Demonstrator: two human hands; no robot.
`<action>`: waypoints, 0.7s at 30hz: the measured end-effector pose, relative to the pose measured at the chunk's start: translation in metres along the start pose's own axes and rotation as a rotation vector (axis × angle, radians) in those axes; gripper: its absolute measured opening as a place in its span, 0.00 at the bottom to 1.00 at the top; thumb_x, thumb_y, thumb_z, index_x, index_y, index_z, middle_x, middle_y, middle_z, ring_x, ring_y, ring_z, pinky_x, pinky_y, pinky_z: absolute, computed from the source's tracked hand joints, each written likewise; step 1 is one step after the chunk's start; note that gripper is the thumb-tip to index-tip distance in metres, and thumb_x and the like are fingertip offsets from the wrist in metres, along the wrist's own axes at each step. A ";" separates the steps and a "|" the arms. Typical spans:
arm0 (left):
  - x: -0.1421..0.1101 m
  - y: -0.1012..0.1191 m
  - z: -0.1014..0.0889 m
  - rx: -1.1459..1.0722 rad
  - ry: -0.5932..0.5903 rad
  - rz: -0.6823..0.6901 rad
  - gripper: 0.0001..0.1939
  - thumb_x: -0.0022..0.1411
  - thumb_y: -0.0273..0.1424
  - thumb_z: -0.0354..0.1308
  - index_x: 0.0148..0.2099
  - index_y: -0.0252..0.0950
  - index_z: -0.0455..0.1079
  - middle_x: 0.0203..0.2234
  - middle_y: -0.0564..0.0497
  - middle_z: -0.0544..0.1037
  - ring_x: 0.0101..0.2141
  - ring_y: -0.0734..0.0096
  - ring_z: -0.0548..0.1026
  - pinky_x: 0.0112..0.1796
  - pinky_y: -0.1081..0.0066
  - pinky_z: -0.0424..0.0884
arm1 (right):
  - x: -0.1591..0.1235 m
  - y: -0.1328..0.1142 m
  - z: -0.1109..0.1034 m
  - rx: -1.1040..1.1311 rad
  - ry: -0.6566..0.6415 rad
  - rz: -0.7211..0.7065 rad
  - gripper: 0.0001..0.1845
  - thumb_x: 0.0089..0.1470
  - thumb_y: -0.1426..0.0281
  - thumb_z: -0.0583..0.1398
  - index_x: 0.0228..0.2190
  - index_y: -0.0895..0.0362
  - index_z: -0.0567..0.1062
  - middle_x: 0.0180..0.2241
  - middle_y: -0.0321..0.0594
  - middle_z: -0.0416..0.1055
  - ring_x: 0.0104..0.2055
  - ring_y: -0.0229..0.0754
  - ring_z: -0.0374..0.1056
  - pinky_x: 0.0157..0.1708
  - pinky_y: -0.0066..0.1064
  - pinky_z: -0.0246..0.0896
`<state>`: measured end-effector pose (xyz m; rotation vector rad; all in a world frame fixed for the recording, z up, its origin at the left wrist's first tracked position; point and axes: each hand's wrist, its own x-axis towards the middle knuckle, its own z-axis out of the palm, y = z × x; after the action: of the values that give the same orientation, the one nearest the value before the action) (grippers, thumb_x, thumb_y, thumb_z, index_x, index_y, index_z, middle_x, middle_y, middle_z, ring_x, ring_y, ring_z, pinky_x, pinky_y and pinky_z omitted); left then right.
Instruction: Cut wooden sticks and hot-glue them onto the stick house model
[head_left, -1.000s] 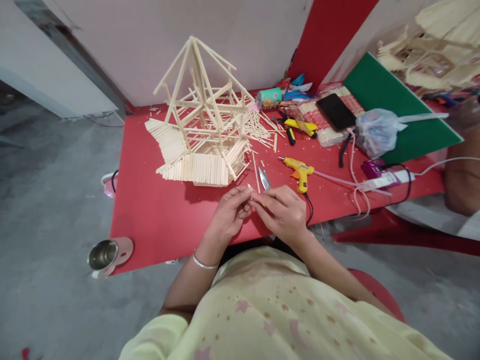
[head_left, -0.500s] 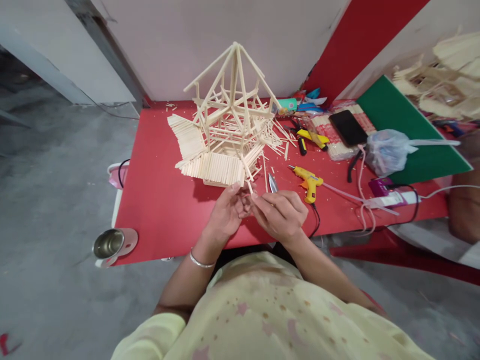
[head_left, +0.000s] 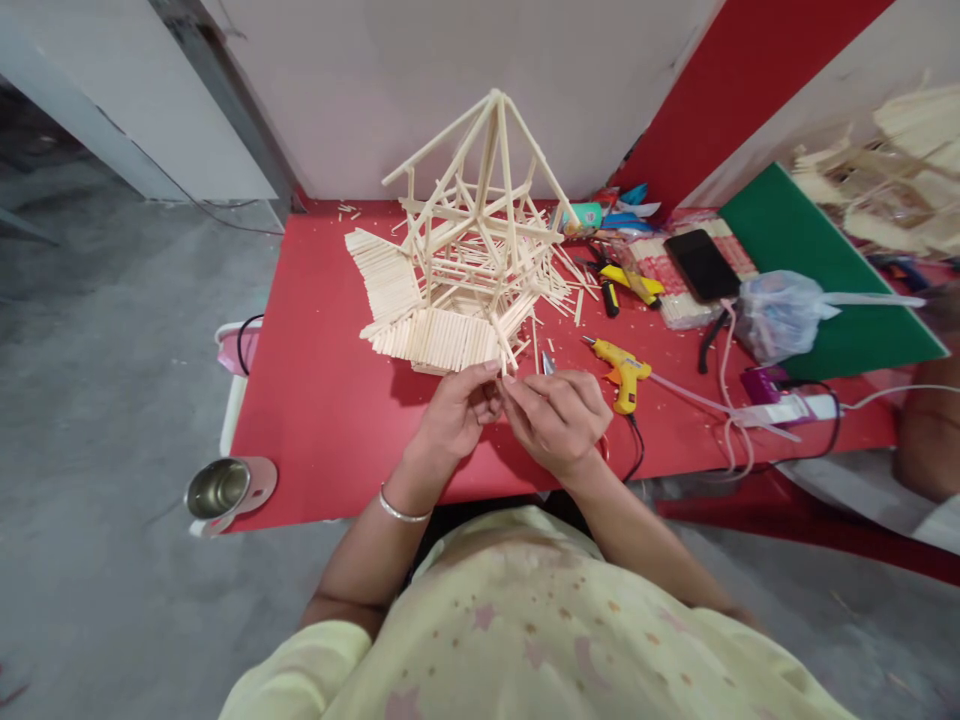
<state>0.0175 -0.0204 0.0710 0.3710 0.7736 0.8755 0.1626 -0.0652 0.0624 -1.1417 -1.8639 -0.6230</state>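
Observation:
My left hand (head_left: 456, 412) and my right hand (head_left: 556, 420) meet fingertip to fingertip over the near edge of the red table (head_left: 315, 400). Both are closed in a pinch on a thin pale wooden stick (head_left: 501, 378). A metal blade tip (head_left: 548, 362) pokes out above my right hand's fingers. Just beyond my hands stands a house frame of pale sticks (head_left: 469, 260) with a peaked roof and slatted skirts. A yellow glue gun (head_left: 621, 362) lies to the right of my right hand.
Loose sticks (head_left: 562, 280) lie scattered right of the frame. Further right are yellow cutters (head_left: 628, 280), a black phone (head_left: 702, 266), a plastic bag (head_left: 780, 314), a power strip (head_left: 780, 408) and a green board (head_left: 817, 270). A steel cup (head_left: 217, 488) sits at the table's near left corner.
My hands have moved up towards the stick frame, still pinched together on the stick. The blade is now mostly hidden behind my right hand. The view has shifted left.

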 end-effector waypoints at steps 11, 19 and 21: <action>0.004 0.002 0.002 0.045 -0.041 0.026 0.11 0.47 0.32 0.70 0.28 0.32 0.73 0.19 0.54 0.72 0.18 0.84 0.65 0.17 0.80 0.53 | -0.014 0.006 0.004 0.019 -0.115 0.092 0.17 0.58 0.68 0.69 0.49 0.45 0.79 0.37 0.36 0.80 0.40 0.39 0.71 0.45 0.33 0.66; 0.005 0.002 0.002 0.047 -0.031 0.023 0.12 0.48 0.33 0.71 0.27 0.33 0.72 0.19 0.54 0.72 0.18 0.83 0.65 0.18 0.79 0.52 | -0.013 0.008 0.007 0.034 -0.090 0.090 0.20 0.57 0.69 0.69 0.51 0.47 0.77 0.37 0.36 0.80 0.39 0.39 0.72 0.45 0.33 0.64; 0.006 0.001 0.002 0.049 -0.029 0.026 0.11 0.48 0.33 0.70 0.27 0.33 0.72 0.19 0.54 0.72 0.18 0.83 0.65 0.17 0.79 0.52 | -0.011 0.008 0.008 0.042 -0.059 0.078 0.20 0.57 0.69 0.70 0.51 0.48 0.76 0.36 0.36 0.80 0.39 0.39 0.71 0.45 0.33 0.64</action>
<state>0.0204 -0.0151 0.0707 0.4366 0.7658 0.8747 0.1689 -0.0612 0.0490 -1.2110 -1.8640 -0.5095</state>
